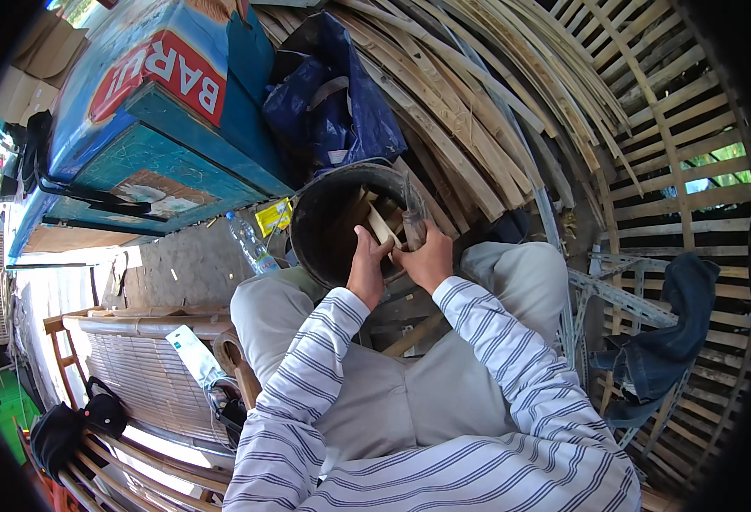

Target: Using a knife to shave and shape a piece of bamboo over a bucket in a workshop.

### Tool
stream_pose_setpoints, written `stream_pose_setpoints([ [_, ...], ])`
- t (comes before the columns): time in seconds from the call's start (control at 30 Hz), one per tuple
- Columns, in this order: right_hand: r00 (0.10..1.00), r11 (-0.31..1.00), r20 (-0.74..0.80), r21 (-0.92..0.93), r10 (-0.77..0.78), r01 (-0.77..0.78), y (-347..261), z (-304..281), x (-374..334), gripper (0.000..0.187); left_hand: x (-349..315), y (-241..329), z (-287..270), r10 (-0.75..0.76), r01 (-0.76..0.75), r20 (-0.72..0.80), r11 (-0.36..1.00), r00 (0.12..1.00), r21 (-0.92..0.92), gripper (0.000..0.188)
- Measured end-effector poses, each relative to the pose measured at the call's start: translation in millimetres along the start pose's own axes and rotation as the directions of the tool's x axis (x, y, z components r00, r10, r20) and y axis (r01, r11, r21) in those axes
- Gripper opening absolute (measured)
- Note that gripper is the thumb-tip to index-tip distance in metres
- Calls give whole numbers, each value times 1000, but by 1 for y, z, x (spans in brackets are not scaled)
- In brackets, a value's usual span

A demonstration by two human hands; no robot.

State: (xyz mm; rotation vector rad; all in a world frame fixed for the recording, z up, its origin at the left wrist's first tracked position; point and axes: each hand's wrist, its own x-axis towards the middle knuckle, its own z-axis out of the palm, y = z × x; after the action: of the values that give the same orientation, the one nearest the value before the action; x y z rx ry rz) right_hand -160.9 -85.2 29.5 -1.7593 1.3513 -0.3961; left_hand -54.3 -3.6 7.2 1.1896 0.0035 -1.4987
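I sit with a black bucket [311,222] between my knees; short pale bamboo pieces lie inside it. My left hand [365,271] is over the bucket's near rim, fingers closed on a pale bamboo strip [383,228] that points up into the bucket. My right hand [429,258] is right beside it, wrapped around a dark tool handle [414,224] whose narrow blade [409,192] rises over the rim. The two hands almost touch. Both sleeves are white with blue stripes.
Long split bamboo slats [478,111] fan out behind the bucket. A dark blue bag [333,111] lies above it and a blue painted cart [162,111] to the left. A plastic bottle [251,243], a woven bamboo bench [145,375] and a denim cloth [661,341] surround me.
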Motion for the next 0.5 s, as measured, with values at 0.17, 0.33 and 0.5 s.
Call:
stream_pose_setpoints([
  [0.17,996,999,72,18,-50,49,2,-1,0,55,10,6,-1,-18,18,-11,1000,1000,-26,112],
  [0.33,991,996,99,11,-89,89,3,-2,-3,53,73,-27,-64,-8,3,-136,999,991,-36,112],
  [0.5,976,985,210,169,-61,26,-2,-9,-5,47,102,-40,-105,13,17,-341,996,940,86,104],
])
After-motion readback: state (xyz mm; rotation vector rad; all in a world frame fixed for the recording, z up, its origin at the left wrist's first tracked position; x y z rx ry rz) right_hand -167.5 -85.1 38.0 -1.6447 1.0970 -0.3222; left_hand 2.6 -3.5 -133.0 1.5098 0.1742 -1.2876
